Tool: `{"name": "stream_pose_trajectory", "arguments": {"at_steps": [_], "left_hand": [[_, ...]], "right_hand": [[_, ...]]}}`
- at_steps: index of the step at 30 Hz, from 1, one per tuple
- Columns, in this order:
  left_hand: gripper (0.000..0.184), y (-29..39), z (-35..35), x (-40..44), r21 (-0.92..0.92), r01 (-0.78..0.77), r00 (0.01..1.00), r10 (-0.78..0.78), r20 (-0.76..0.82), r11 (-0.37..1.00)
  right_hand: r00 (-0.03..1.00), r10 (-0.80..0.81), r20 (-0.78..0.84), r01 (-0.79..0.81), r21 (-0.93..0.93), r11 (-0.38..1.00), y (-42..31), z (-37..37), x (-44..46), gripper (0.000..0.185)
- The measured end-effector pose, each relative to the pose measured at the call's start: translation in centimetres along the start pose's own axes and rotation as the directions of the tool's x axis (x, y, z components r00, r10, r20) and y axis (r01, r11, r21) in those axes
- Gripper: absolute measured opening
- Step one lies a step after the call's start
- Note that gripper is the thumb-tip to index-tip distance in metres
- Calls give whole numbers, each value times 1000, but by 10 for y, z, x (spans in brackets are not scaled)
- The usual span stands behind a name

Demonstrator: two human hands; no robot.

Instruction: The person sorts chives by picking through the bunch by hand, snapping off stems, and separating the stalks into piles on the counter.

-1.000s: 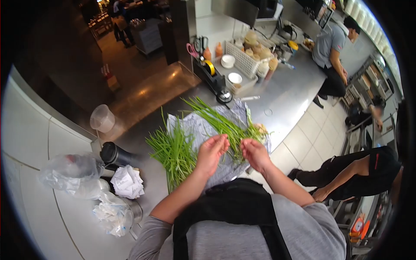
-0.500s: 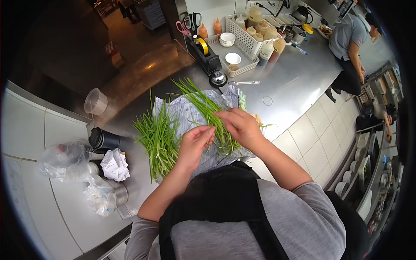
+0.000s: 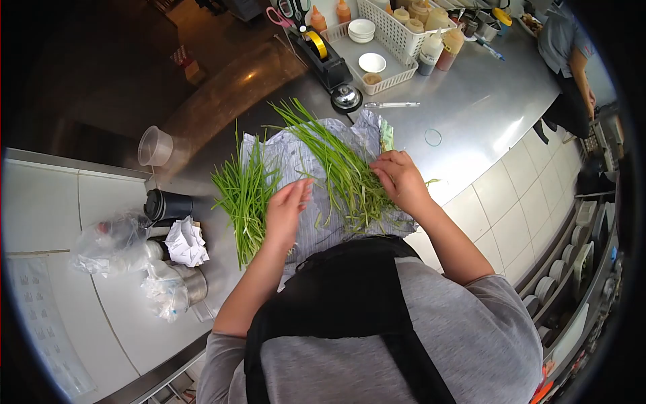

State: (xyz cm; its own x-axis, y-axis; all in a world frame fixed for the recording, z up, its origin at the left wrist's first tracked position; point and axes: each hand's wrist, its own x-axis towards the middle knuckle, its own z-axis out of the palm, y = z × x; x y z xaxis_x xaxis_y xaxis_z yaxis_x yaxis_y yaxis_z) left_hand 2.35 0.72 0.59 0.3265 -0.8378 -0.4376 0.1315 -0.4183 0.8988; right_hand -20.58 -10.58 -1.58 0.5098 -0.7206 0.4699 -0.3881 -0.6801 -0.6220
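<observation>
Two heaps of long green chives lie on a crumpled, striped grey cloth (image 3: 306, 232). The left chives (image 3: 245, 195) spread past the cloth's left edge; the right chives (image 3: 333, 165) slant across its middle, with looser, wilted bits at the near end. My left hand (image 3: 286, 210) hovers between the heaps, its fingers stretched out and nothing visible in them. At the right edge of the right heap, my right hand (image 3: 402, 180) has its fingers bent in a pinch on the chives. How many stalks it grips is hidden.
A tape dispenser (image 3: 326, 64), call bell (image 3: 346, 98), pen (image 3: 391, 105) and white basket (image 3: 390, 82) stand beyond the cloth. A rubber band (image 3: 433, 137) lies to the right. At left are a plastic tub (image 3: 155, 146), black cup (image 3: 168, 205) and papers (image 3: 186, 241). Another person (image 3: 568, 60) stands far right.
My hands have moved apart: the left to the left, away from the right hand, and the right outward to the heap's right edge. The left fingers have straightened from a pinch. The view has shifted slightly.
</observation>
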Motion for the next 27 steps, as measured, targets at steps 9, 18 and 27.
{"name": "stream_pose_trajectory", "arguments": {"at_steps": [9, 18, 27], "left_hand": [[22, -11, 39, 38, 745, -577, 753, 569, 329, 334], [20, -46, 13, 65, 626, -164, 986, 143, 85, 763], [7, 20, 12, 23, -214, 11, 995, 10, 95, 977]], "right_hand": [[994, -22, 103, 13, 90, 996, -6, 16, -9, 17], [980, -44, 193, 31, 69, 997, -12, 38, -32, 17], [868, 289, 403, -486, 574, 660, -47, 36, -10, 18]]}}
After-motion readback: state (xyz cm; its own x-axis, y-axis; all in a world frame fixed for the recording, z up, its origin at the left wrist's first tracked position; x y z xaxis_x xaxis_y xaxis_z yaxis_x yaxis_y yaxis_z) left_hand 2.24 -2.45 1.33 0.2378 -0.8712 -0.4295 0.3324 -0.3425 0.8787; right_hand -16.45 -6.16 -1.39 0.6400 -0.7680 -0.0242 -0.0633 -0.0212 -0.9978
